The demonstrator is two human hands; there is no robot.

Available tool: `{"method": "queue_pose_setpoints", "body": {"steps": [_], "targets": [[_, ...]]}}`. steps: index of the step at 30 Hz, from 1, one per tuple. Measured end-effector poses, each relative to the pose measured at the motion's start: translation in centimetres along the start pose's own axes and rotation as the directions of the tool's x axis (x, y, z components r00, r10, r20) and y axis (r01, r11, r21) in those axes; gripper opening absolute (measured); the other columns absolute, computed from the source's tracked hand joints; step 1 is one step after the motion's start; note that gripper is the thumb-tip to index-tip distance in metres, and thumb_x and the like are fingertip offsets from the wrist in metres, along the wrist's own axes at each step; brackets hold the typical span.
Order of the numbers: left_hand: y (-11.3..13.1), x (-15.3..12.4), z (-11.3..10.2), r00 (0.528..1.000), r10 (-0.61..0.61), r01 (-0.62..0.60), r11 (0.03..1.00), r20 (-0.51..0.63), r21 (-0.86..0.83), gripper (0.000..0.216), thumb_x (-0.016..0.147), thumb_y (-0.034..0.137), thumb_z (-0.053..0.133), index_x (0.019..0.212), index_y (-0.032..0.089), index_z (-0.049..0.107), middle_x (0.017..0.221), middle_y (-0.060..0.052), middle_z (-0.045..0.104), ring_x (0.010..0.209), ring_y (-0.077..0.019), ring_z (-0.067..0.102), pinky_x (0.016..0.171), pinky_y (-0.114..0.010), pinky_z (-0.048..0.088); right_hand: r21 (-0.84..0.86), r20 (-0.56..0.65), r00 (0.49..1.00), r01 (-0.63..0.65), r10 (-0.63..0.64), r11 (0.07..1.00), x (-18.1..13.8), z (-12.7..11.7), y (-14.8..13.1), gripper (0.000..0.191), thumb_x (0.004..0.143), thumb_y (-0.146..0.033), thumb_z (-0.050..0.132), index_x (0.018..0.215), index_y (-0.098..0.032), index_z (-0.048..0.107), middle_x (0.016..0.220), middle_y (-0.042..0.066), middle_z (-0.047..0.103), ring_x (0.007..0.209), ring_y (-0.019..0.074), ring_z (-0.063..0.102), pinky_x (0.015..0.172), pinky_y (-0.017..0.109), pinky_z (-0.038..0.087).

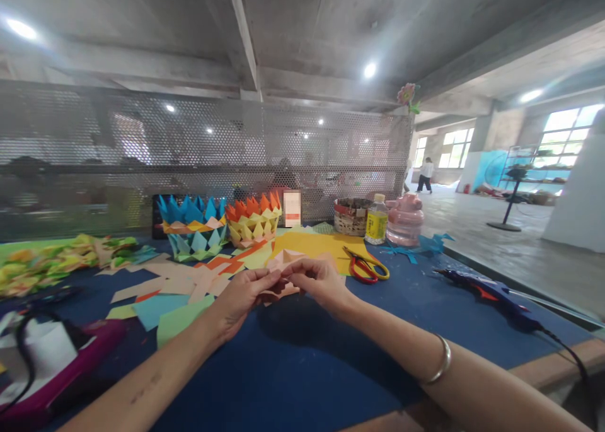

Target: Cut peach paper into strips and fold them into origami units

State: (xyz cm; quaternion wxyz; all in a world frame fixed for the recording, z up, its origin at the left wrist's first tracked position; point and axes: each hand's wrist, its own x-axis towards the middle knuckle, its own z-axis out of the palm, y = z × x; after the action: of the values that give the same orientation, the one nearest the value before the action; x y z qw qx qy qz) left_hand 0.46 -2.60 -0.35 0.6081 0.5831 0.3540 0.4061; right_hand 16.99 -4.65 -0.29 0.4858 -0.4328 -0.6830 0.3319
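My left hand (pixel 248 296) and my right hand (pixel 321 287) meet over the middle of the blue table (pixel 293 362). Between them is a folded pale pink paper (pixel 286 258), pinched by the fingers of both; its lower part is partly hidden behind the fingertips. Just behind lies a yellow sheet (pixel 331 246), with red-and-yellow scissors (pixel 366 269) on its right side. Strips of pink and orange paper (pixel 215 271) are scattered left of my hands, along with a light blue piece (pixel 159 310) and a green piece (pixel 182 318).
Two folded-paper baskets, one blue-topped (pixel 193 227) and one orange-topped (pixel 254 221), stand at the back. Nearby are a woven basket (pixel 350 216), a yellow-labelled bottle (pixel 377 221) and a pink jug (pixel 405 221). A corded glue gun (pixel 491 293) lies right; a magenta container (pixel 70 375) sits front left.
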Motion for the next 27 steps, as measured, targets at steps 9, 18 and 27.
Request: {"method": "queue_pose_setpoints", "body": {"steps": [9,18,27], "targets": [[-0.29,0.21,0.27,0.989,0.149,-0.147,0.969,0.004,0.196,0.032,0.064,0.047,0.066,0.062,0.015,0.068,0.061,-0.003,0.061,0.060,-0.0140,0.052,0.060,-0.024,0.040,-0.064,-0.042,0.997,-0.060,0.057,0.996,-0.01,0.25,-0.38,0.024,0.069,-0.038,0.066,0.072,-0.015,0.061,0.059,-0.003,0.053,0.055,0.0084,0.044,0.053,0.021,0.033],[-0.21,0.07,0.43,0.988,0.144,-0.132,0.972,-0.047,0.194,0.029,0.064,0.043,0.067,0.063,0.014,0.068,0.063,-0.003,0.060,0.060,-0.0129,0.050,0.060,-0.024,0.038,-0.096,-0.113,0.993,0.023,-0.034,0.995,0.36,0.16,0.00,0.027,0.064,-0.033,0.069,0.075,-0.017,0.050,0.058,-0.005,0.048,0.049,0.0069,0.037,0.047,0.021,0.028],[0.20,-0.14,0.39,0.989,0.089,-0.080,0.993,-0.114,0.082,0.025,0.054,0.038,0.074,0.056,0.015,0.064,0.058,-0.001,0.058,0.057,-0.0121,0.049,0.054,-0.023,0.035,0.061,-0.047,0.999,0.022,-0.020,0.998,0.03,0.40,0.15,0.034,0.065,-0.041,0.068,0.077,-0.018,0.046,0.058,-0.007,0.044,0.047,0.0052,0.033,0.044,0.018,0.024]]}}
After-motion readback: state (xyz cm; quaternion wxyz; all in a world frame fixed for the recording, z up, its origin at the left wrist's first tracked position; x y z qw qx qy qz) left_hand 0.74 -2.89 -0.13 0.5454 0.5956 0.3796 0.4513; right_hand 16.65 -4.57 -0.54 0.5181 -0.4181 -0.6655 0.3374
